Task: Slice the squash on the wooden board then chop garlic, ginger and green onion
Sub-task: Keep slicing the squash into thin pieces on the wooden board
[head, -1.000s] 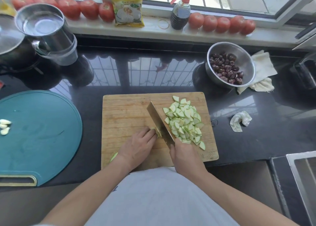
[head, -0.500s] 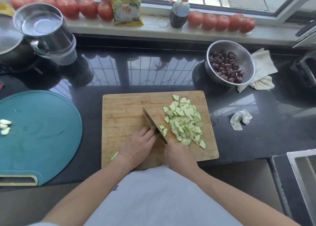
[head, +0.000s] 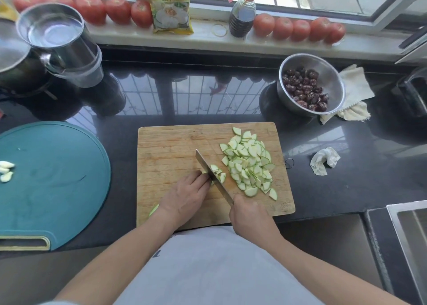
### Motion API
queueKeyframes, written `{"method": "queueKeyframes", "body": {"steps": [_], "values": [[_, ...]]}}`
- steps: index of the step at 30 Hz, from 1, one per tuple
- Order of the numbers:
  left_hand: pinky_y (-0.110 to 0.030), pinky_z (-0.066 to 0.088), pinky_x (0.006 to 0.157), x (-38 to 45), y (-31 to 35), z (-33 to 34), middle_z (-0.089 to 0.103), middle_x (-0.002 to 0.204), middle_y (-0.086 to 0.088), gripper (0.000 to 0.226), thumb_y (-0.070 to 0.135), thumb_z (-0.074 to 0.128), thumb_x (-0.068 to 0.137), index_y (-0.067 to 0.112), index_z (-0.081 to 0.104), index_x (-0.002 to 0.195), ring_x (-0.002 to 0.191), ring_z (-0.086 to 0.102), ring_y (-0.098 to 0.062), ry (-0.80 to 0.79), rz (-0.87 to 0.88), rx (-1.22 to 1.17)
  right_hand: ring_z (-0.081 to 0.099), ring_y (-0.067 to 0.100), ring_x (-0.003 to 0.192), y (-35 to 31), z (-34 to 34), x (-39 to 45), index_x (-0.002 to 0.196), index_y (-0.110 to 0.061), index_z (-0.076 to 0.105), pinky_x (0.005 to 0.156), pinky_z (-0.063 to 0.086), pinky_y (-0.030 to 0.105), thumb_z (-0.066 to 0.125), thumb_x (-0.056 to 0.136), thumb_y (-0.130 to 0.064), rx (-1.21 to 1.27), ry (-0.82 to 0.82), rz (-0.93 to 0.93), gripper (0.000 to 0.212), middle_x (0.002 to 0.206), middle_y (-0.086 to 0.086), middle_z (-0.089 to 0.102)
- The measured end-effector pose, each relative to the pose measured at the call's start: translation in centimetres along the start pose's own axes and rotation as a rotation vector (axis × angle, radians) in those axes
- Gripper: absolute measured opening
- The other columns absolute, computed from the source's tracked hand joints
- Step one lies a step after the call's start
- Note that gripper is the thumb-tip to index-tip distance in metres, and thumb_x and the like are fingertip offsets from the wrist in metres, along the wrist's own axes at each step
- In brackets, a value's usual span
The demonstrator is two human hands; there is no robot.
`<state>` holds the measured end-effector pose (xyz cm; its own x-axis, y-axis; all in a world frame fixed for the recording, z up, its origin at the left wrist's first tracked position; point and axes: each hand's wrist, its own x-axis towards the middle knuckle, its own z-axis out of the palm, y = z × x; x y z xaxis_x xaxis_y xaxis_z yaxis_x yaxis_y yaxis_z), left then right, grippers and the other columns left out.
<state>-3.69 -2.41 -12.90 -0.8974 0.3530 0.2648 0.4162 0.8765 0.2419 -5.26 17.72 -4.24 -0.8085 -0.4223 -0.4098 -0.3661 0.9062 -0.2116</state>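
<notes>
Squash slices heaped on wooden board's right half. Your right hand grips the knife; left hand, fingers curled, pins the squash end against the blade. Board's left half bare. Date bowl beyond; crumpled tissue right; teal board with garlic cloves left.

Both bare forearms enter from the bottom edge and converge toward the wooden cutting board. Left hand: palm down on the board, fingers curled, fingertips tucked against the left face of the cleaver, pinning a small remnant of squash that is mostly hidden beneath them. Right hand: at the board's near edge, fingers wrapped round the cleaver's handle, which the hand covers; knuckles up, wrist straight, blade angled away and to the left.
</notes>
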Motion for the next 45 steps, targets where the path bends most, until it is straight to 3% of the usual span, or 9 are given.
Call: {"method": "queueKeyframes", "body": {"steps": [6, 12, 15, 22, 26, 31, 34, 40, 45], "values": [[-0.043, 0.057, 0.076, 0.0, 0.0, -0.2, 0.066, 0.118, -0.016, 0.036, -0.002, 0.038, 0.097, 0.001, 0.068, 0.117, 0.101, 0.063, -0.034, -0.035, -0.007, 0.014, 0.063, 0.034, 0.068, -1.7, 0.9, 2.6, 0.084, -0.017, 0.037, 0.052, 0.031, 0.034, 0.041, 0.097, -0.018, -0.017, 0.056, 0.031, 0.014, 0.071, 0.009, 0.061], [-0.04, 0.058, 0.074, 0.0, 0.0, -0.4, 0.066, 0.107, -0.015, 0.032, -0.004, 0.041, 0.092, 0.0, 0.068, 0.107, 0.096, 0.064, -0.033, 0.006, -0.021, -0.014, 0.058, 0.034, 0.06, -0.4, 0.2, 1.0, 0.092, -0.016, 0.048, 0.049, 0.031, 0.034, 0.048, 0.094, -0.018, 0.055, 0.071, 0.015, 0.003, 0.059, 0.0, 0.04], [-0.038, 0.057, 0.078, 0.0, 0.0, -0.4, 0.067, 0.109, -0.014, 0.034, -0.004, 0.041, 0.091, 0.0, 0.069, 0.11, 0.1, 0.063, -0.032, -0.005, -0.015, -0.003, 0.054, 0.034, 0.061, 0.1, 0.1, 0.0, 0.092, -0.016, 0.046, 0.051, 0.036, 0.036, 0.046, 0.095, -0.019, 0.037, 0.032, 0.005, 0.004, 0.063, 0.004, 0.045], [-0.04, 0.058, 0.083, 0.1, 0.1, -0.6, 0.068, 0.112, -0.015, 0.038, -0.003, 0.038, 0.093, 0.0, 0.07, 0.114, 0.1, 0.064, -0.032, -0.034, -0.019, -0.002, 0.048, 0.028, 0.05, -0.8, 0.0, 0.4, 0.078, -0.016, 0.039, 0.042, 0.021, 0.029, 0.048, 0.089, -0.01, -0.057, 0.033, 0.003, 0.015, 0.057, 0.002, 0.04], [-0.039, 0.056, 0.073, 0.2, 0.2, -0.9, 0.066, 0.107, -0.014, 0.033, -0.001, 0.04, 0.095, 0.002, 0.069, 0.109, 0.096, 0.06, -0.032, -0.059, -0.03, 0.007, 0.064, 0.033, 0.072, -1.7, 0.5, 2.3, 0.084, -0.017, 0.038, 0.054, 0.037, 0.033, 0.041, 0.096, -0.016, -0.02, 0.022, 0.042, 0.012, 0.075, 0.008, 0.061], [-0.038, 0.06, 0.069, -0.2, 0.0, -1.1, 0.065, 0.107, -0.013, 0.03, -0.002, 0.041, 0.093, 0.001, 0.067, 0.107, 0.1, 0.06, -0.03, -0.059, -0.057, -0.028, 0.049, 0.028, 0.057, -1.1, 0.4, 1.3, 0.081, -0.018, 0.039, 0.05, 0.035, 0.035, 0.045, 0.097, -0.023, 0.069, 0.043, 0.056, 0.018, 0.061, 0.001, 0.048], [-0.038, 0.061, 0.069, -0.2, 0.1, -1.2, 0.066, 0.111, -0.014, 0.032, 0.0, 0.041, 0.092, 0.0, 0.068, 0.109, 0.104, 0.062, -0.032, -0.085, -0.071, -0.032, 0.053, 0.026, 0.057, -0.5, 0.2, 0.0, 0.085, -0.017, 0.044, 0.049, 0.041, 0.038, 0.046, 0.096, -0.02, 0.055, 0.031, 0.022, 0.011, 0.063, 0.004, 0.053], [-0.036, 0.06, 0.071, 0.1, 0.2, -1.4, 0.068, 0.109, -0.013, 0.035, -0.001, 0.042, 0.09, 0.0, 0.07, 0.111, 0.101, 0.064, -0.032, -0.093, -0.053, -0.031, 0.027, 0.013, 0.042, -0.5, 0.2, -0.3, 0.078, -0.019, 0.036, 0.041, 0.013, 0.028, 0.044, 0.094, -0.017, -0.025, 0.019, 0.046, 0.018, 0.053, -0.005, 0.032], [-0.038, 0.06, 0.067, 0.1, 0.3, -1.6, 0.067, 0.109, -0.012, 0.032, -0.001, 0.042, 0.092, 0.002, 0.07, 0.108, 0.098, 0.062, -0.031, -0.092, -0.063, -0.02, 0.052, 0.025, 0.049, -1.6, 1.0, 1.4, 0.079, -0.017, 0.035, 0.042, 0.017, 0.03, 0.05, 0.089, -0.01, -0.128, 0.023, 0.019, 0.019, 0.057, 0.0, 0.049]]}}
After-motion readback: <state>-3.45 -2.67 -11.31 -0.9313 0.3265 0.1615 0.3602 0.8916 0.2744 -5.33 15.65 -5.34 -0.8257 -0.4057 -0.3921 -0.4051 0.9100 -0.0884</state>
